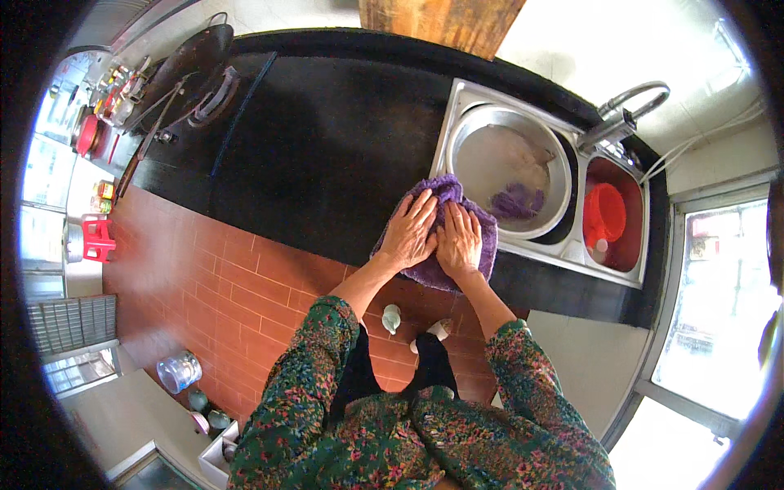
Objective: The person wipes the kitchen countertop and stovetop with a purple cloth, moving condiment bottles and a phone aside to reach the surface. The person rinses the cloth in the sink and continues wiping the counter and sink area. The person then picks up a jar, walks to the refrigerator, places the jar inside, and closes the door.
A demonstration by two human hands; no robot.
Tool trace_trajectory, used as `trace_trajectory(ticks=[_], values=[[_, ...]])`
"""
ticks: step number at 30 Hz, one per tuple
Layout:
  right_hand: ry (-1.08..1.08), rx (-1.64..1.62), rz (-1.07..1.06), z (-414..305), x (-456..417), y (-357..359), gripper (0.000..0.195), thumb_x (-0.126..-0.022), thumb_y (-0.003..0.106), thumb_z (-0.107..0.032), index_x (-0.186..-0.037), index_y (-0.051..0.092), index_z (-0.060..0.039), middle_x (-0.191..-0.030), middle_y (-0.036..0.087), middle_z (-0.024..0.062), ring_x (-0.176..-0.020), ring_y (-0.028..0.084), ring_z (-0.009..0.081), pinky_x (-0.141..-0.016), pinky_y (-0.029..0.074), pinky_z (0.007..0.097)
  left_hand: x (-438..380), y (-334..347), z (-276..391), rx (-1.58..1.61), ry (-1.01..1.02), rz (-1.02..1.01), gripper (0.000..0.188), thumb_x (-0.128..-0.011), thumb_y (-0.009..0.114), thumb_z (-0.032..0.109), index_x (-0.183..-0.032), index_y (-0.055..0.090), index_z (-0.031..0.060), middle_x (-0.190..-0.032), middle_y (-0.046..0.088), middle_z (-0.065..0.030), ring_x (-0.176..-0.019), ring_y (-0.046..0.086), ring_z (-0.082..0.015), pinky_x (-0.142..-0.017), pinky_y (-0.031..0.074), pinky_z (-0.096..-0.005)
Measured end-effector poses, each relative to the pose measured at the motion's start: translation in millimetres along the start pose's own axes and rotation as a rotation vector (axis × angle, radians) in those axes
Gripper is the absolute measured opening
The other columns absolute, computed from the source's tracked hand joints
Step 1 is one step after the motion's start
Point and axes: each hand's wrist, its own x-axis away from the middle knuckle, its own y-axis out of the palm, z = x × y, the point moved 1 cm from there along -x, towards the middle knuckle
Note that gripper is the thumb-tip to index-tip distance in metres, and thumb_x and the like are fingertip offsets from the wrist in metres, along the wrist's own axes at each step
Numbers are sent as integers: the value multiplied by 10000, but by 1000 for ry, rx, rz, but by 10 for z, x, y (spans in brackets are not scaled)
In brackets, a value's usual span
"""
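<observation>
A purple cloth (pixel 429 272) lies spread over the front edge of the black countertop (pixel 331 122), its upper part against the sink's corner. Both hands press on it side by side, backs up. My left hand (pixel 409 231) rests on its left half, fingers a little apart. My right hand (pixel 459 240) lies flat on its middle, thumb near the left hand. Just beyond them, a round metal basin (pixel 454 142) in the sink (pixel 445 125) holds cloudy water, a second purple cloth (pixel 517 201) and a pale item that I cannot identify.
Right of the basin, a red strainer or basket (pixel 605 211) sits in the smaller sink bowl, below a metal faucet (pixel 618 125). A wooden board (pixel 441 24) leans at the back wall. A dark wok (pixel 190 73) stands at the far left, near bottles. A window (pixel 704 294) is at right.
</observation>
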Motion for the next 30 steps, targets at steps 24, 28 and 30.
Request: trace_trajectory(ticks=[24,28,30], values=[[245,77,72,-713,-791,513,696,-965,572,-312,-1463,385,137,-1562,356,285,-1498,289,400,-1236,222,497,37,-97,-1055,110,-65,45,733,-942,576,323,-1560,344,7,-1652,300,-134,-1542,244,-273,-1258,133,-520],[223,155,99,-742,-1522,744,722,-967,558,-337,-1482,359,128,-1576,332,296,-1503,271,416,-1247,190,501,-235,-129,-1615,47,-93,65,661,-1006,478,325,-1563,331,0,-1659,278,-151,-1549,226,-289,-1251,142,-529],[235,126,151,-670,-1780,807,736,-963,564,-352,-1484,358,126,-1583,323,299,-1503,270,422,-1246,192,502,-440,-100,-1771,75,-99,96,659,-1008,470,326,-1563,330,-1,-1660,275,-151,-1549,225,-292,-1250,140,-532]])
